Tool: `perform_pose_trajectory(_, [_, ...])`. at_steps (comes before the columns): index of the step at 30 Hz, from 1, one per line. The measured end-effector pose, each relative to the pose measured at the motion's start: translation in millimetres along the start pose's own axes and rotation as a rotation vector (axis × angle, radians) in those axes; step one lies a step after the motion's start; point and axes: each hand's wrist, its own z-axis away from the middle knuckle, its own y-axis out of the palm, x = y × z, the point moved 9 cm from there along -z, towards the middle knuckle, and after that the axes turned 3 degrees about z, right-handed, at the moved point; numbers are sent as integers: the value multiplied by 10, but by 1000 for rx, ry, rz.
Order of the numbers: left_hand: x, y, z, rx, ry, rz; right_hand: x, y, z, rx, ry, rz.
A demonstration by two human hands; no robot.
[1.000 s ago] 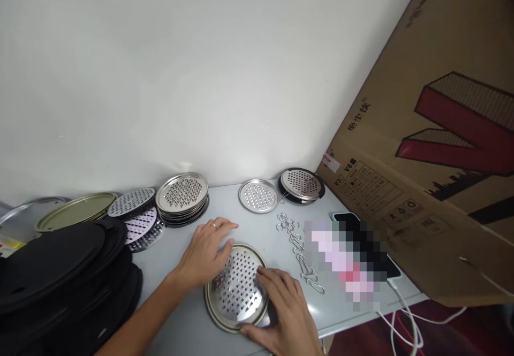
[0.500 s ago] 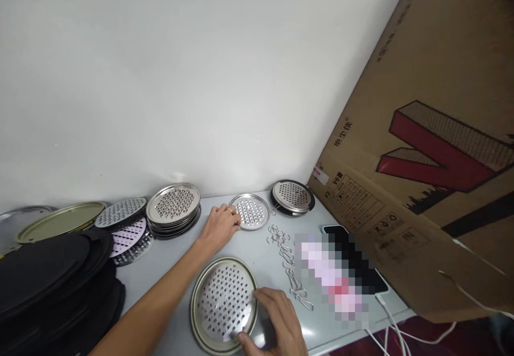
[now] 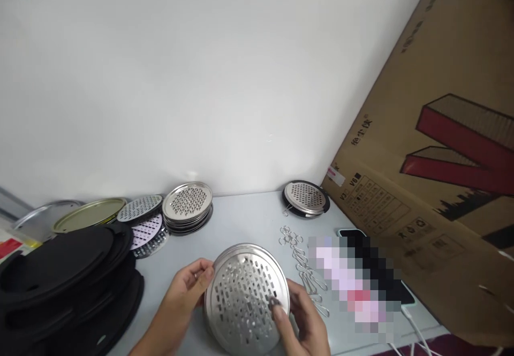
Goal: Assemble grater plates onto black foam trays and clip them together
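Observation:
A round metal grater plate (image 3: 247, 297) with rows of punched holes is between my two hands at the front of the table, its face toward me. My left hand (image 3: 180, 297) pinches its left rim between thumb and fingers. At the right, my right hand (image 3: 303, 324) has its thumb on the plate's face and its fingers around the edge. What lies under the plate is hidden. Just right of my right hand are several wire clips (image 3: 309, 278) in a line, with small wire rings (image 3: 289, 235) behind them.
Grater discs (image 3: 188, 203) are stacked by the wall, with more perforated discs (image 3: 140, 209) beside them. Black round plates (image 3: 68, 270) pile up at left, before an olive lid (image 3: 90, 214). A black-rimmed grater (image 3: 307, 198), a phone (image 3: 377, 270) and a large cardboard box (image 3: 433, 184) stand right.
My left hand has come back from the rear of the table to the front. The grater plate it touched there has left that spot. Both hands now grip a metal plate.

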Motion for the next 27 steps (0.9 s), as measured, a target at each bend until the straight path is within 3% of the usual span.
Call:
perform_pose_trajectory(4, [193, -93, 20, -64, 20, -161, 45, 122, -55, 54, 57, 79])
perform_pose_trajectory(7, [163, -180, 10, -105, 103, -426, -2, 175, -79, 127, -35, 341])
perform_pose_trajectory(10, [165, -229, 0, -123, 133, -656, -86, 160, -68, 96, -124, 529])
perform_pose_trajectory(14, [153, -348, -2, -256, 174, -807, -159, 237, -42, 114, -170, 668])
perform_pose_trajectory(16, [140, -359, -13, -278, 187, -854, -179, 267, -48, 125, -160, 691])
perform_pose_trajectory(22, [99, -239, -120, -151, 110, -927, -222, 310, -100, 168, -119, 612])
perform_pose_trajectory(27, [130, -200, -189, -112, 101, -807, -201, 214, -179, 132, -50, 465])
